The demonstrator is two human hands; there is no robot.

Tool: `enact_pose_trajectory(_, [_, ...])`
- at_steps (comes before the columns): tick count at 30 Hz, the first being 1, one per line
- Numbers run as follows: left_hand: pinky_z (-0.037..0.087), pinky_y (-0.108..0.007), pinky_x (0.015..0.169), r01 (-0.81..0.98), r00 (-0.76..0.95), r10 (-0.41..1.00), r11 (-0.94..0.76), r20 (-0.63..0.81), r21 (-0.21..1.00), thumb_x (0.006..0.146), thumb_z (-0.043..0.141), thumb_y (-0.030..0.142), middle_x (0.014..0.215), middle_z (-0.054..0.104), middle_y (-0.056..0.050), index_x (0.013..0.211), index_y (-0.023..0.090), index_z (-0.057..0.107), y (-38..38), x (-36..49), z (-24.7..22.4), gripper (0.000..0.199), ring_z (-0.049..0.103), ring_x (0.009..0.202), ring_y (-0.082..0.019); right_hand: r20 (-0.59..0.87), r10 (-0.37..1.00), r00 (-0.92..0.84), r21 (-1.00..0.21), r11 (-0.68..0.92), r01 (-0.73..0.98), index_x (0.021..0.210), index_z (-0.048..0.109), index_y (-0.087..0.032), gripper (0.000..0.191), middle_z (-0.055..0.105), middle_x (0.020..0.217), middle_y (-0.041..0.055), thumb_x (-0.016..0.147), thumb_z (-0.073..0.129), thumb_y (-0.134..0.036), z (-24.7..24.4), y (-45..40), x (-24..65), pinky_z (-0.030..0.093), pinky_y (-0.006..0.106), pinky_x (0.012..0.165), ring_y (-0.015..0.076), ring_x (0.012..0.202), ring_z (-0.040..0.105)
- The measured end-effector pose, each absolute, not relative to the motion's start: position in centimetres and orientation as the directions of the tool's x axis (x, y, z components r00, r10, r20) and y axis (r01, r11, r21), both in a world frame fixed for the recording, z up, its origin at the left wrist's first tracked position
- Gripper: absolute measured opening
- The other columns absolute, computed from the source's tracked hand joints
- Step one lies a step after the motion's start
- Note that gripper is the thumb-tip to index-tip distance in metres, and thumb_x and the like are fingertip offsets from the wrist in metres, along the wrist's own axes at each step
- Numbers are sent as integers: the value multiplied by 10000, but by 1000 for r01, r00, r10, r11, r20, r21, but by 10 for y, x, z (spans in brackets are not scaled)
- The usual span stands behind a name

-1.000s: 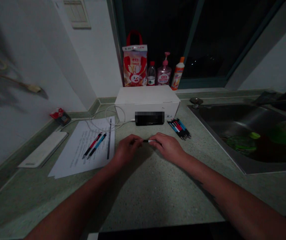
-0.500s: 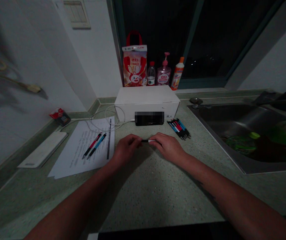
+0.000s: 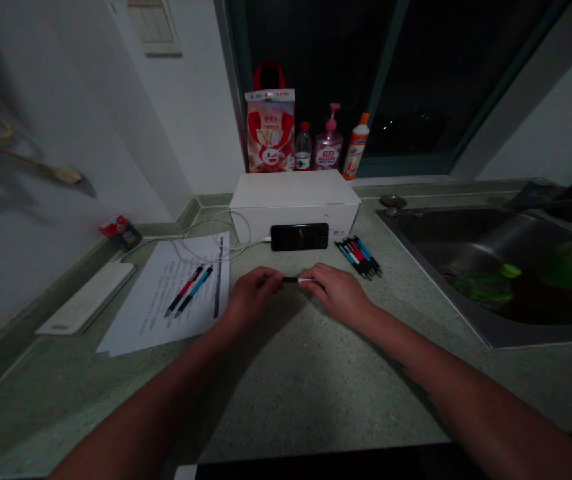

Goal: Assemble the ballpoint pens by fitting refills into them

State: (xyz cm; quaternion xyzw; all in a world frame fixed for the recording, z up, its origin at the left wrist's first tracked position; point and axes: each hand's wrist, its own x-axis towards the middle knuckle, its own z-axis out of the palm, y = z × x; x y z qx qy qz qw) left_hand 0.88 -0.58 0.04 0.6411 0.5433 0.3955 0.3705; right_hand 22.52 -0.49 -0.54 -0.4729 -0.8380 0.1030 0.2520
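Dim kitchen corner, speckled green stone countertop (image 3: 286, 400) under a night-dark window (image 3: 431, 73). Just above the counter's middle, a slim black-and-white pen-like stick (image 3: 297, 280), too small and dark to identify surely, gripped between both hands: black part toward the left hand (image 3: 253, 292), white part toward the right hand (image 3: 339, 293), long axis nearly level, running from 9 o'clock to 3 o'clock. Fingers of both hands curled closed on it, its outer ends hidden inside them, the two hands nearly touching. Only this one piece in hand, with the other pens out of reach of the fingers. At 12 o'clock, a black smartphone (image 3: 299, 237) resting on its long edge against a white rectangular box (image 3: 293, 200), a white charging cable (image 3: 216, 230) looping to its left end. At 1 to 2 o'clock, a tight row of black pens with red, white and blue barrels (image 3: 359, 259). At 9 o'clock, a printed white paper sheet (image 3: 159, 327) bearing a red-and-black pen (image 3: 185, 291) and a blue-and-black pen (image 3: 195, 291), side by side and tilted. Farther out at 3 o'clock, a stainless steel sink (image 3: 441, 233) with green items in its basin.
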Motion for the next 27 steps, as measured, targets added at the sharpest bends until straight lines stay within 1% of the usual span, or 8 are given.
enact_pose_trajectory(2, [535,-342,784,414,112,986,-156,120,897,821,634,325,812,759,-41,790,207,704,-5,9,0,140,694,788,-200,324,843,-430,-415,535,736,1046,715,-223,173,728,983,52,1013,566,-305,-5,-5,226,474,315,752,206,896,681])
enact_pose_trajectory(5, [536,-344,821,384,93,984,-178,154,906,763,688,288,879,773,-29,858,216,716,-5,9,0,123,704,838,-202,318,844,-431,-424,533,732,1046,715,-223,171,727,984,52,1012,567,-301,-4,-5,225,474,318,751,210,904,682])
enact_pose_trajectory(9, [540,-345,763,380,117,988,-136,99,915,834,638,352,789,763,-31,830,209,712,-6,9,1,162,702,770,-204,320,845,-430,-413,532,739,1050,721,-220,176,723,975,55,1011,568,-299,-4,-6,225,470,318,735,211,888,681])
enact_pose_trajectory(11, [541,-356,784,404,126,984,-168,128,899,810,663,319,805,768,-35,801,213,720,-6,9,1,121,703,792,-213,319,843,-434,-415,536,735,1055,723,-220,183,725,973,56,1014,561,-294,-5,-6,224,468,314,732,207,882,681])
enact_pose_trajectory(14, [542,-360,818,411,110,975,-221,192,884,756,706,265,859,776,-33,841,216,738,-6,9,0,103,705,830,-217,321,837,-442,-426,545,723,1061,724,-216,200,728,978,59,1022,542,-290,-6,-5,224,470,312,746,203,890,681])
enact_pose_trajectory(21, [550,-353,816,415,124,975,-220,184,883,779,700,259,878,776,-29,874,219,735,-6,9,-3,108,711,832,-201,322,842,-433,-454,539,710,1041,728,-230,192,738,975,61,1013,551,-297,-4,-5,224,473,323,762,210,902,677])
enact_pose_trajectory(24, [554,-354,797,418,137,974,-219,177,881,792,692,270,855,776,-33,857,221,736,-6,9,-2,93,713,819,-204,305,851,-426,-489,524,697,1018,733,-226,179,742,960,62,1001,562,-277,-3,-5,223,469,323,760,210,892,676])
enact_pose_trajectory(27, [551,-356,788,447,134,968,-249,211,859,785,690,261,831,768,-30,829,227,742,-7,7,-1,76,708,813,-210,240,876,-418,-587,474,656,992,736,-222,190,740,883,42,993,548,-253,-3,-4,223,462,305,731,187,816,667])
